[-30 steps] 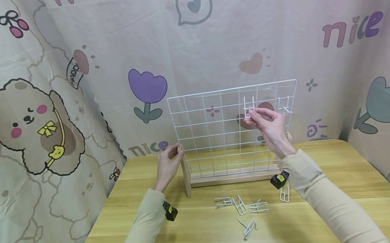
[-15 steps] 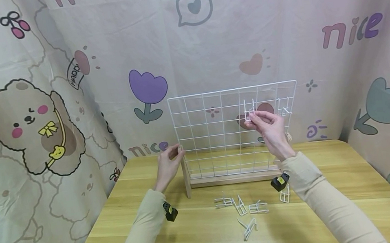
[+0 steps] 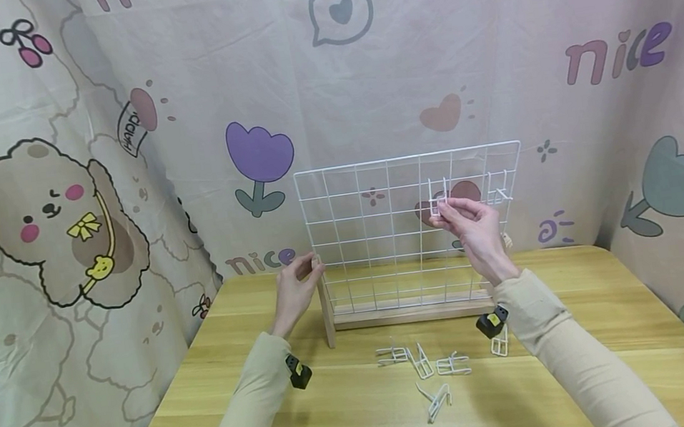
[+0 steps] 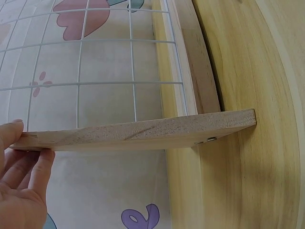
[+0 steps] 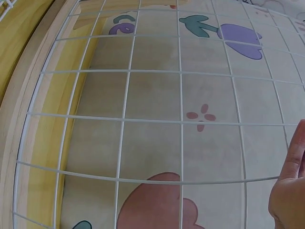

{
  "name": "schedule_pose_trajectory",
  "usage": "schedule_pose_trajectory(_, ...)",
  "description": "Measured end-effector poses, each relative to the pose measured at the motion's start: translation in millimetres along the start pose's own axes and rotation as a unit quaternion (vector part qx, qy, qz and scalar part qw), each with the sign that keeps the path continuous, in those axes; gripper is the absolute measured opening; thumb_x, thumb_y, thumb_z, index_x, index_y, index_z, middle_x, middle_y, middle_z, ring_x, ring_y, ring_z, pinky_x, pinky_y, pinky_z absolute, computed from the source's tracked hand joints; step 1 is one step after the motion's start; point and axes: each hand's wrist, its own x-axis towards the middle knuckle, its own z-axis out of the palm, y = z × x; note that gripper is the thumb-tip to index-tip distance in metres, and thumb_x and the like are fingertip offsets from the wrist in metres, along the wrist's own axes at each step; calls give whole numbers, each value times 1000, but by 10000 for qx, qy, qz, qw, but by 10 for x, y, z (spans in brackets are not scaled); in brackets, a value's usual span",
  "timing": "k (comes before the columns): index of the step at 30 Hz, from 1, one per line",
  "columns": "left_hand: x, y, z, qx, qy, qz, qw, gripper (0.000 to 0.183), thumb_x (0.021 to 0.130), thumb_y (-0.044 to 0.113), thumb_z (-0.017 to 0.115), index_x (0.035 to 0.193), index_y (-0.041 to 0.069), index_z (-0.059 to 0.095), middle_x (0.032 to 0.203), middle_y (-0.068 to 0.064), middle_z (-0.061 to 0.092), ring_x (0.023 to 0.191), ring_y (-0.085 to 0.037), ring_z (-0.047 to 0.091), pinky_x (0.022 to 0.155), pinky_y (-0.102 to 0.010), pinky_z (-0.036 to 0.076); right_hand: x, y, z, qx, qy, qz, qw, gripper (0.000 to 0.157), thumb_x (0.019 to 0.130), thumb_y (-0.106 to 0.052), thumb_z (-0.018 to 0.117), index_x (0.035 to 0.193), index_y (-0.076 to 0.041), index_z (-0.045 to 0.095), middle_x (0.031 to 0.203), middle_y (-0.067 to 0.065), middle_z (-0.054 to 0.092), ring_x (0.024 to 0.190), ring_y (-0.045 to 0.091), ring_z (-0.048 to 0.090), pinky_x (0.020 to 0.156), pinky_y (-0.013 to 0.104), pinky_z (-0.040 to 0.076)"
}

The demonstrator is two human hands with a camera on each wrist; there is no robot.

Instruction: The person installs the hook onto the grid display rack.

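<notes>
A white wire grid panel point(image 3: 377, 237) stands upright in a wooden base on the table. My left hand point(image 3: 297, 288) pinches the top of the wooden side post point(image 3: 326, 309); in the left wrist view, thumb and fingers lie on either side of that post point(image 4: 138, 131). Near the grid's upper right, my right hand point(image 3: 474, 228) pinches a white wire hook point(image 3: 437, 194) by its lower part, its two prongs pointing up against the grid. Another white hook point(image 3: 498, 187) hangs on the grid farther right. In the right wrist view only part of my right hand point(image 5: 289, 186) shows, and the held hook is out of frame.
Several loose white wire hooks lie on the wooden table point(image 3: 343, 415) before the grid, among them one nearest me point(image 3: 435, 402) and one by the right wrist point(image 3: 499, 342). A printed cloth point(image 3: 351, 82) hangs behind.
My right hand has moved slightly down with the hook, whose prongs now sit lower against the grid. The left hand has stayed on the post.
</notes>
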Motion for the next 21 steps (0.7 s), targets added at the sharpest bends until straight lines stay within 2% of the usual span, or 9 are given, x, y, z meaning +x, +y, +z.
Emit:
schedule_pose_trajectory(12, 1, 7, -6, -12, -15, 14, 10000, 42, 95, 15, 70, 130, -7, 61, 129, -26, 67, 121, -40, 66, 105, -46, 55, -21, 17, -35, -167, 113, 74, 9998, 14, 95, 5, 62, 95, -6, 70, 84, 3, 79, 73, 14, 77, 77, 24, 64)
schedule_pose_trajectory(19, -1, 5, -4, 41, -6, -13, 10000, 41, 95, 13, 69, 130, -7, 61, 129, -27, 66, 121, -40, 66, 104, -47, 56, -69, 59, -74, -321, 280, 94, 9990, 10, 93, 3, 66, 101, 0, 71, 86, 7, 80, 74, 14, 77, 76, 23, 64)
schedule_pose_trajectory(21, 0, 1, -1, 41, 10, 7, 10000, 40, 95, 12, 70, 130, -6, 61, 129, -27, 67, 120, -40, 66, 103, -47, 56, -87, 79, -94, -398, 272, 75, 9988, 10, 94, 2, 66, 99, -4, 73, 86, 6, 80, 73, 13, 77, 75, 23, 64)
